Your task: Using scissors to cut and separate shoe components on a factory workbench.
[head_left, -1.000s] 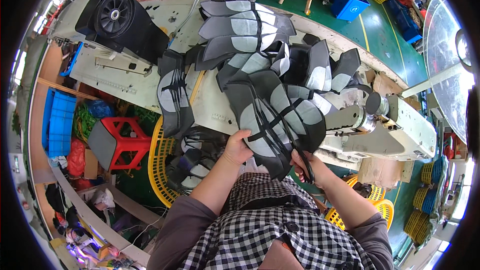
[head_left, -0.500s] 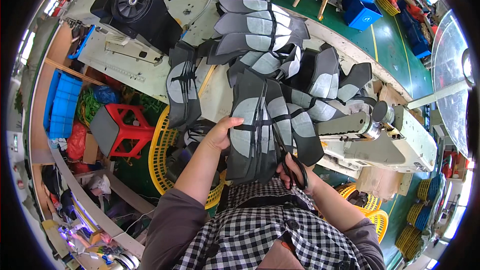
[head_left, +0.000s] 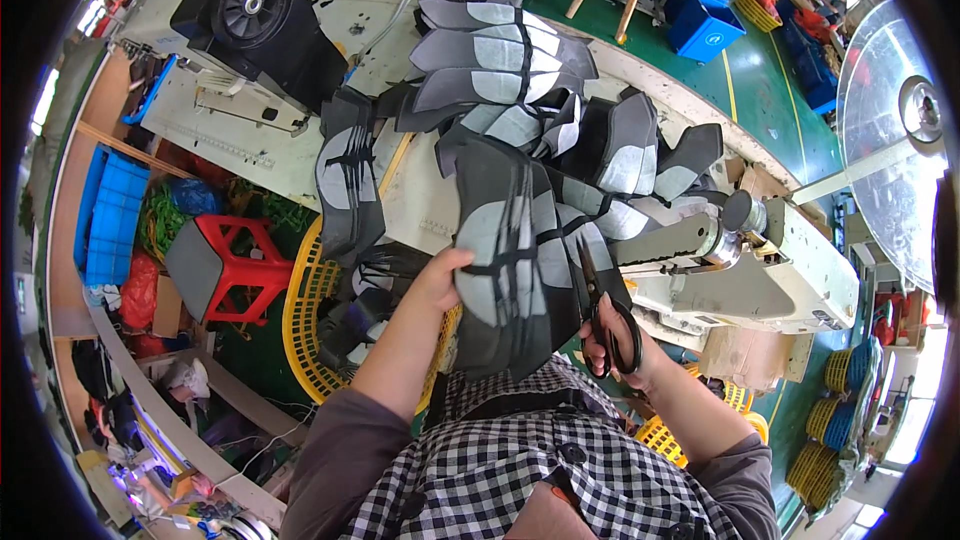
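My left hand [head_left: 438, 280] grips the left edge of a stack of black and light-grey shaped fabric pieces [head_left: 485, 230]. A dark band crosses the stack's middle; the stack is slightly blurred. My right hand [head_left: 648, 368] is closed around the black handles of a pair of scissors [head_left: 589, 275]. Their blades point away from me, just right of the stack and in front of another grey-and-black bundle [head_left: 585, 240]. More banded bundles [head_left: 497, 50] lie on the worktable beyond my hands. One narrow bundle [head_left: 345, 175] hangs over the table edge at the left.
A sewing machine [head_left: 740, 285] stands at right, near a clear round disc [head_left: 880, 130]. Another machine with a black wheel [head_left: 252, 5] is at far left. A yellow basket [head_left: 300, 340] holding dark pieces sits below the table, beside a red-and-grey stool [head_left: 235, 270].
My right hand has drawn the scissors right, away from the stack's edge. The stack in my left hand has turned a little, and the whole view has shifted slightly.
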The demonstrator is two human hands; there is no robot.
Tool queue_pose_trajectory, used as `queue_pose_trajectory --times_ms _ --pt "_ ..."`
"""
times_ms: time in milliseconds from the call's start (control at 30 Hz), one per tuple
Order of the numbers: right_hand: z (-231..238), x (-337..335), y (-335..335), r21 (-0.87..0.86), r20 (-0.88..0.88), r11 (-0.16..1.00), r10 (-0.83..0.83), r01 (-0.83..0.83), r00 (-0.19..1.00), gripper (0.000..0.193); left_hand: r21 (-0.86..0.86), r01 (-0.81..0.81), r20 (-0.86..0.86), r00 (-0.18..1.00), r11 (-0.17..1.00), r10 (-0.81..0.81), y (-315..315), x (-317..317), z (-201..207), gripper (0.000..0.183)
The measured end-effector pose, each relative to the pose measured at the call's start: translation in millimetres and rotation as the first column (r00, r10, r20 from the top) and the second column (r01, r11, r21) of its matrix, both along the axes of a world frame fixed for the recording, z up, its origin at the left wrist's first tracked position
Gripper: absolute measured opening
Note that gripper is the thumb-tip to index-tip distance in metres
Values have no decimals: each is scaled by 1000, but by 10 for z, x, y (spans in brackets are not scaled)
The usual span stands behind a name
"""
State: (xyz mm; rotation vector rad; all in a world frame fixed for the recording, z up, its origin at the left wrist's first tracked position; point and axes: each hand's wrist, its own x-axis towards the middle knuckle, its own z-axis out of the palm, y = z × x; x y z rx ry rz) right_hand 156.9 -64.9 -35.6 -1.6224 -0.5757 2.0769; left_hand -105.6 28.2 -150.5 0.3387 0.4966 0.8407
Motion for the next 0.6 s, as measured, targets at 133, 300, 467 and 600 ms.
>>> queue_pose_trajectory --times_ms 133,300,467,600 --pt "-111 80 127 -96 -28 993 69 -71 997 64 -110 -59 -95 994 992 49 194 544 -385 39" --pt "-255 191 200 -127 73 980 165 -155 984 67 -266 -11 12 1000 964 15 -69 890 -348 49" --pt "-233 331 213 -118 121 968 234 -220 965 64 -96 -83 -152 986 992 68 -132 835 -461 48" --pt "-269 387 248 -140 103 940 328 -312 939 60 -272 21 66 998 962 -3 -76 664 -417 46"
